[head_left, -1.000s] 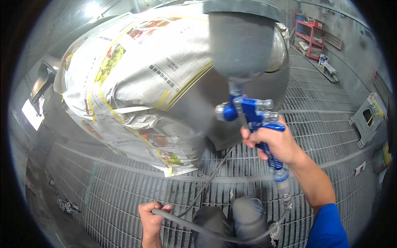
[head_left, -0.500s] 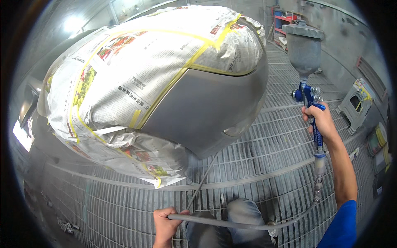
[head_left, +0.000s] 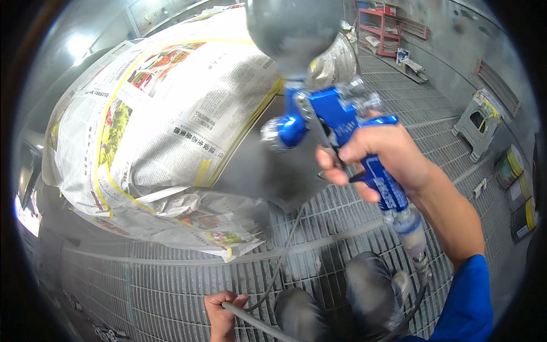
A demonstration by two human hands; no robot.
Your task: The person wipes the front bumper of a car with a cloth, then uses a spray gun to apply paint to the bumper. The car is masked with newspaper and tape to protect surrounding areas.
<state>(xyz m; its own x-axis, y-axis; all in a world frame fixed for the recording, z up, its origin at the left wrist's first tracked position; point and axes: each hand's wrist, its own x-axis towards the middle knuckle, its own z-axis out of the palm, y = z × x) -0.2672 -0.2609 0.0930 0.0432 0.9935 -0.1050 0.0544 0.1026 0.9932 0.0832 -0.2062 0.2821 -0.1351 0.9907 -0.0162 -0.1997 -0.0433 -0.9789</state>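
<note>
My right hand [head_left: 387, 154] is wrapped round the grip of a blue spray gun [head_left: 336, 117], held up close with its nozzle toward the left. A grey cup [head_left: 293, 31] sits on top of the gun, cut off by the upper edge. Low in the view, my left hand [head_left: 222, 308] is closed around a grey air hose [head_left: 256, 322]. Behind the gun stands a car covered in taped newspaper [head_left: 188, 114]. A bare grey bumper panel [head_left: 250, 162] shows below the paper, partly hidden by the gun.
Slatted metal grating [head_left: 319, 239] forms the floor. To the right are a grey step stool [head_left: 477, 122] and several paint cans [head_left: 515, 194] by the wall. A red shelf [head_left: 379, 31] stands at the back. The hose trails across the grating near my legs [head_left: 370, 290].
My right hand has brought the spray gun left and closer, so it now overlaps the bumper panel. My left hand keeps the hose and sits slightly lower. The view has shifted a little.
</note>
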